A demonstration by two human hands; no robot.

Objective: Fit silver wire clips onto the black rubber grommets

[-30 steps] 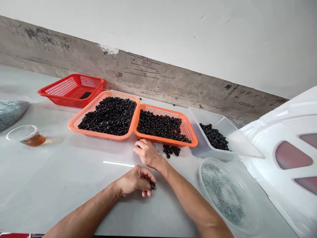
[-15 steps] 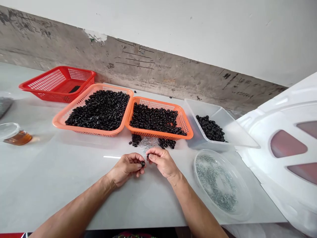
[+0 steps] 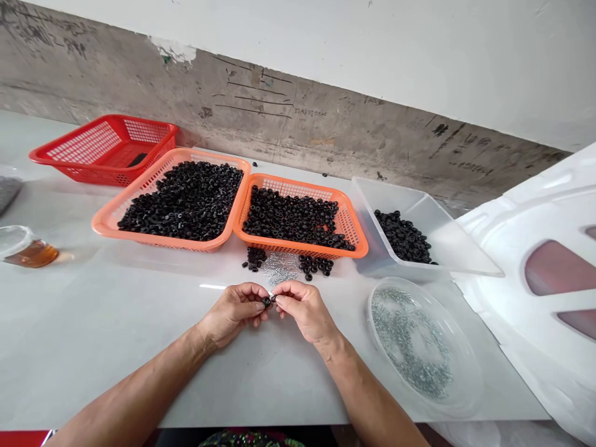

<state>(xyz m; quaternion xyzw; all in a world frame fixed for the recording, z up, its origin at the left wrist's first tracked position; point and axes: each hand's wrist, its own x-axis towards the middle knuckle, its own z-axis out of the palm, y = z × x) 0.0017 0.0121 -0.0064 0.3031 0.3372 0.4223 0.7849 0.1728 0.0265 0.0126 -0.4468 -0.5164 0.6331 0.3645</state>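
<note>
Your left hand [image 3: 231,315] and right hand [image 3: 306,310] meet over the worktop [image 3: 116,323], close together at your centre. Your left fingers [image 3: 257,303] are closed on a small black ring [image 3: 267,302], and your right fingers [image 3: 280,300] pinch in against it from the other side; anything else they hold is too small to tell. At 12 o'clock from your hands, a loose patch of silver bits [image 3: 280,267] lies between two small heaps of black rings [image 3: 254,258] [image 3: 315,266]. Just beyond sits an orange basket [image 3: 298,247] of rings, with a larger orange basket [image 3: 112,225] of rings at 11 o'clock. A red basket [image 3: 60,155] stands at 10 o'clock, a clear tub [image 3: 372,248] of rings at 2 o'clock, a round clear dish [image 3: 379,310] of silver bits at 3 o'clock, and a cup [image 3: 32,254] of amber liquid at 9 o'clock.
</note>
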